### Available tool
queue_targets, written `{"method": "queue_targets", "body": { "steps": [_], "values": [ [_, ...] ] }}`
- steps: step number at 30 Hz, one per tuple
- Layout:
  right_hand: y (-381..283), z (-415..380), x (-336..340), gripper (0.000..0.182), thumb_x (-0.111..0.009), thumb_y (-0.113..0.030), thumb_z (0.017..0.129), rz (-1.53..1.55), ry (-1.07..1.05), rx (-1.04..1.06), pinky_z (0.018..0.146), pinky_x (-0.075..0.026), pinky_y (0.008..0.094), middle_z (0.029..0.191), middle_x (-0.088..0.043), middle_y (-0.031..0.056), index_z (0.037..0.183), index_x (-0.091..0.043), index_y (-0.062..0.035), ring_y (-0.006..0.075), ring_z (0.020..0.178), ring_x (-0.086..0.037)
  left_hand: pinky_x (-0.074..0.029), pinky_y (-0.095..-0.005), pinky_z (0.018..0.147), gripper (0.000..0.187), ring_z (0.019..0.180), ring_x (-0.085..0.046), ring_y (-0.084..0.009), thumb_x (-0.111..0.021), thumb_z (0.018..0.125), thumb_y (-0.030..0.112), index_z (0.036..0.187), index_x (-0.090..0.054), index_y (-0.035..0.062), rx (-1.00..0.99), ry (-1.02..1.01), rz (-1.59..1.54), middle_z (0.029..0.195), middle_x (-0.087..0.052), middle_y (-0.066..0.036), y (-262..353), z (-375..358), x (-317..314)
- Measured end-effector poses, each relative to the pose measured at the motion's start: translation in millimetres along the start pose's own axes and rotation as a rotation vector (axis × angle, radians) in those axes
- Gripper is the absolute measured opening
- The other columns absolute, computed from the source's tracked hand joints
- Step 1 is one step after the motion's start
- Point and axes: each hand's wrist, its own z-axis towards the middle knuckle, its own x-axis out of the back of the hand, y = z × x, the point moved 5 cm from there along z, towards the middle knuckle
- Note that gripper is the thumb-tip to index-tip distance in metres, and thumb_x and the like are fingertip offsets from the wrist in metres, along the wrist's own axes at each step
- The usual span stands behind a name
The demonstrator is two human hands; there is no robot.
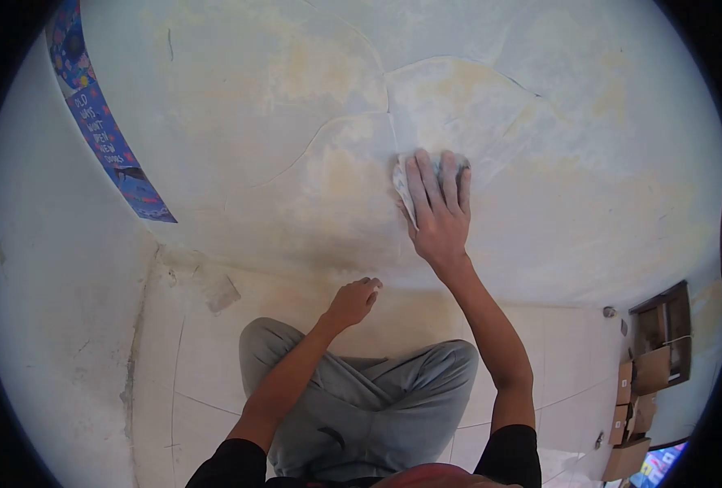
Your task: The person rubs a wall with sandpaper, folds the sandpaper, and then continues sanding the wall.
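Observation:
My right hand (438, 199) presses a folded piece of sandpaper (403, 184) flat against the wall (320, 163). Pale dust coats its fingers, which lie stretched over the sheet. The sheet's white, blue-marked side shows at the left of the hand, and a dark part (462, 166) shows at the right. Below and to the left, my left hand (354, 302) hovers in front of my crossed legs, near the foot of the wall. Its fingers are curled, with a small pale spot at the tips. Whether anything is inside them is hidden.
Cracks (388, 89) and yellowish patches mark the wall above. A blue printed strip (104, 134) hangs at the left corner. My grey trousers (361, 407) rest on the tiled floor (206, 366). Cardboard boxes (628, 459), a dark wooden frame (676, 333) and a lit screen (662, 465) stand at the right.

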Motion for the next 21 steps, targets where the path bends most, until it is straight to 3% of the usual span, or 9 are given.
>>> {"method": "queue_targets", "body": {
  "steps": [3,5,9,15,17,21],
  "values": [
    [-3,13,7,0.060,-0.061,-0.033,0.090,0.011,-0.075,0.012,0.116,-0.024,0.0529,0.152,-0.044,0.0013,0.143,-0.049,-0.0105,0.0322,0.142,-0.034,-0.052,-0.0494,0.074,0.019,0.084,-0.065,-0.0376,-0.057,0.090,0.012,0.109,-0.060,0.0081,0.043,-0.047,0.019,0.095,-0.066,-0.016,-1,-1,-1],
    [4,0,4,0.060,-0.061,-0.033,0.090,-0.029,-0.128,0.031,0.116,-0.024,0.0526,0.152,-0.043,0.0005,0.144,-0.049,-0.0113,0.0317,0.141,-0.035,-0.050,-0.0494,0.070,0.018,0.078,-0.064,-0.0368,-0.056,0.092,0.011,0.109,-0.061,0.0087,0.018,-0.009,0.009,0.084,-0.066,-0.015,-3,-4,-1],
    [18,-37,-3,0.058,-0.060,-0.032,0.091,-0.155,-0.314,0.073,0.115,-0.025,0.0515,0.153,-0.042,-0.0014,0.144,-0.048,-0.0123,0.0305,0.139,-0.038,-0.050,-0.0484,0.071,0.018,0.078,-0.064,-0.0357,-0.057,0.092,0.012,0.109,-0.060,0.0088,0.035,-0.027,0.017,0.086,-0.066,-0.015,-1,-10,-2],
    [1,19,17,0.063,-0.061,-0.034,0.090,-0.031,-0.206,0.042,0.115,-0.027,0.0500,0.154,-0.040,-0.0009,0.147,-0.044,-0.0121,0.0297,0.140,-0.037,-0.050,-0.0453,0.073,0.019,0.080,-0.064,-0.0342,-0.059,0.091,0.013,0.109,-0.061,0.0088,-0.024,0.064,0.023,0.087,-0.067,-0.014,-4,-2,8],
    [-3,29,17,0.064,-0.061,-0.034,0.090,-0.026,-0.176,0.046,0.115,-0.027,0.0498,0.154,-0.039,-0.0004,0.147,-0.042,-0.0121,0.0294,0.140,-0.036,-0.052,-0.0503,0.074,0.021,0.083,-0.065,-0.0381,-0.059,0.090,0.014,0.111,-0.059,0.0097,0.123,0.013,0.019,0.093,-0.067,-0.015,-9,-3,11],
    [5,9,13,0.065,-0.060,-0.035,0.091,-0.023,-0.220,0.131,0.116,-0.025,0.0496,0.155,-0.038,0.0005,0.148,-0.041,-0.0119,0.0288,0.141,-0.034,-0.052,-0.0503,0.074,0.021,0.084,-0.065,-0.0383,-0.059,0.090,0.014,0.111,-0.058,0.0098,0.118,0.003,0.012,0.093,-0.066,-0.015,-10,-8,6]
  ]
}}
